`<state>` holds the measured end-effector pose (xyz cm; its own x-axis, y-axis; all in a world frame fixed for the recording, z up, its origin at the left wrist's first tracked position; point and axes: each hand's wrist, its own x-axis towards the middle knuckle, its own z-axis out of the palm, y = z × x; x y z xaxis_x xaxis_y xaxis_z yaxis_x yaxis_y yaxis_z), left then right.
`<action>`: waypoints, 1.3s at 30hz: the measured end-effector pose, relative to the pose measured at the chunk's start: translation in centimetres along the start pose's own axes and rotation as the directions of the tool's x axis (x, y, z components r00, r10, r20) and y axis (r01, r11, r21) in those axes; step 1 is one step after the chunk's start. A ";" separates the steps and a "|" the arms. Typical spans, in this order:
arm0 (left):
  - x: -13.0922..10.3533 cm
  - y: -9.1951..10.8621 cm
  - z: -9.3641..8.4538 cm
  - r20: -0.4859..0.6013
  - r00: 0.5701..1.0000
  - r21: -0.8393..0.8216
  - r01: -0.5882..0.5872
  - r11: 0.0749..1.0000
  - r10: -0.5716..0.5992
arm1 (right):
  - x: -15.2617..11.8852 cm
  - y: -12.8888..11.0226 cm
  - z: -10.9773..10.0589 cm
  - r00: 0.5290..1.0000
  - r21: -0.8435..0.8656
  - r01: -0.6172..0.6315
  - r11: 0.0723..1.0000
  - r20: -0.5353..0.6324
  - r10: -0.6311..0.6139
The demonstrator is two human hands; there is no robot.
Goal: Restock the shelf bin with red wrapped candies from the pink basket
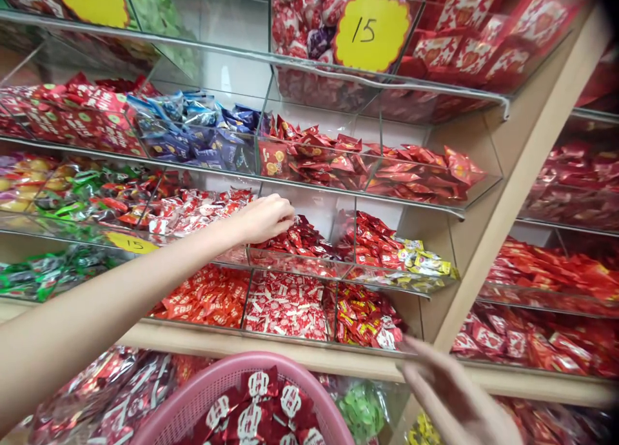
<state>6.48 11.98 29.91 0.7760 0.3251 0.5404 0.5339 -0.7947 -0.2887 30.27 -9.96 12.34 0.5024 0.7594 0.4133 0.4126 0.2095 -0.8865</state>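
Note:
My left hand (271, 218) reaches over the compartment of dark red wrapped candies (307, 238), its fingers curled downward; whatever is between the fingertips is hidden. At the lower right, my right hand (449, 393) is blurred, with fingers apart and nothing seen in them, near the bin of red and yellow candies (360, 316). A pink basket (181, 403) stands at the bottom centre, holding dark red packets (251, 419) with white prints.
Clear-fronted shelves (309, 190) of candy rise in tiers. Yellow price tags (372, 31) hang on the fronts. A wooden upright (527, 168) divides off more shelves at the right. Bagged sweets (111, 393) lie below the wooden ledge (203, 342).

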 end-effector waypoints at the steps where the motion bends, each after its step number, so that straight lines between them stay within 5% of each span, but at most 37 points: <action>1: -0.4 -0.2 -0.2 -0.014 1.000 0.013 -0.012 1.000 0.012 | 2.0 -2.1 0.9 0.988 -0.013 0.149 0.989 0.040 -0.149; 4: -1.9 -0.3 -0.6 -0.054 0.998 0.015 -0.034 0.999 0.035 | 8.2 -7.9 4.8 0.830 -0.029 0.519 0.854 0.257 -0.495; 6: -3.2 -0.2 -0.8 -0.074 0.997 0.005 -0.038 0.999 0.038 | 12.2 -10.3 7.7 0.715 -0.119 0.661 0.741 0.402 -0.572; 7: -3.9 0.0 -0.9 -0.083 0.996 -0.001 -0.034 0.999 0.034 | 14.0 -11.0 9.0 0.696 -0.210 0.678 0.705 0.493 -0.523; 9: -5.5 0.3 -1.2 -0.099 0.995 -0.018 -0.027 0.999 0.025 | 17.0 -11.6 11.1 0.700 -0.450 0.643 0.620 0.674 -0.236; 11: -7.2 0.5 -1.6 -0.112 0.994 -0.038 -0.013 0.999 0.008 | 19.0 -11.6 12.3 0.698 -0.555 0.604 0.572 0.715 -0.043; 14: -9.6 0.4 -2.2 -0.111 0.993 -0.070 0.020 0.997 -0.028 | 20.3 -11.2 13.0 0.687 -0.602 0.580 0.548 0.724 0.068; 20: -11.7 0.0 -2.5 -0.089 0.994 -0.110 0.051 0.993 -0.061 | 20.5 -10.6 13.0 0.702 -0.633 0.571 0.523 0.707 0.090; 26: -11.6 0.5 -1.8 -0.082 0.995 -0.135 0.046 0.990 -0.057 | 20.2 -10.3 13.1 0.769 -0.636 0.544 0.547 0.639 -0.022; 32: -11.6 1.2 -1.5 -0.114 0.991 -0.217 0.045 0.975 -0.071 | 19.0 -12.0 11.5 0.826 -0.562 0.515 0.648 0.528 -0.198; 34: -11.3 1.7 -1.5 -0.150 0.980 -0.319 0.078 0.944 -0.131 | 17.3 -12.9 10.4 0.816 -0.416 0.498 0.760 0.522 -0.249; 37: -10.9 3.2 -1.6 -0.086 0.921 -0.628 0.246 0.738 -0.381 | 13.2 -13.3 9.2 0.784 -0.061 0.432 0.900 0.519 -0.341; 39: -10.7 4.8 -1.4 0.159 0.841 -0.841 0.390 0.375 -0.517 | 9.8 -12.6 9.0 0.759 0.015 0.470 0.883 0.503 -0.413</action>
<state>0.25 3.98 23.84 0.4299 0.7659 0.4780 0.2210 -0.6026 0.7668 23.14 0.44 25.72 -0.1713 0.8000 0.5750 0.5888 0.5511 -0.5913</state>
